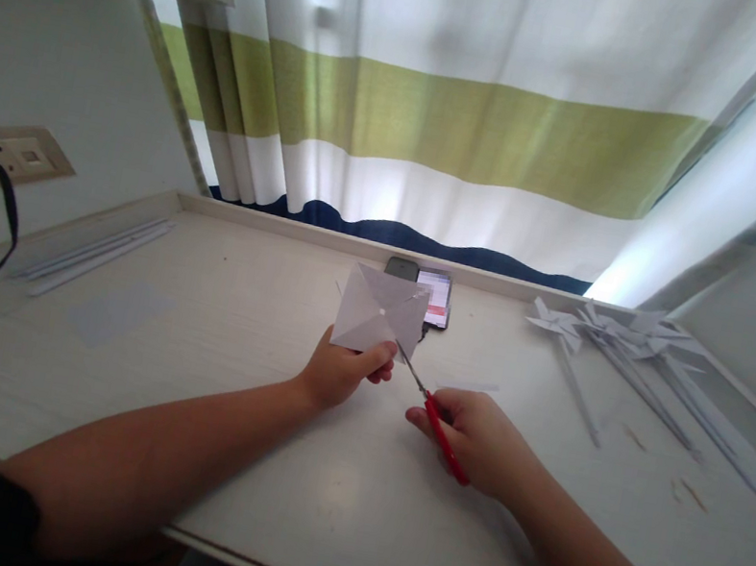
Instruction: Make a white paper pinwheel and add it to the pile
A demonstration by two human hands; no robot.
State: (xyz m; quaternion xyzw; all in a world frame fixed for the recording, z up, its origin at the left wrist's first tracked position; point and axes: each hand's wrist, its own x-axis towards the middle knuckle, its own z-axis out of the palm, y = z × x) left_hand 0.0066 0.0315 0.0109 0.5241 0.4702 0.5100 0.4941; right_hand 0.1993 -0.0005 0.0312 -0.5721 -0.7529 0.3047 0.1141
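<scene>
On the left, some thin white paper rolls [100, 260] lay on the white table [269, 488]. Next came the left hand [334, 375], which pinched the bottom edge of a white paper square [367, 303], thumb in front. The square was held up near the middle of the table, and lines ran from its corners toward its center. Behind it lay a lit phone [443, 306]. The tips of the red scissors [438, 428] were at the low right part of the paper, close to the thumb. I could not tell if the blades were apart. The right hand [478, 440] was closed around the red handles. Far on the right lay some paper pinwheels [559, 325] on paper sticks. It looked like the cutting step. The next snip seemed to call for a firm hold, a thumb out of the way, and a straight cut that stopped before the center.
</scene>
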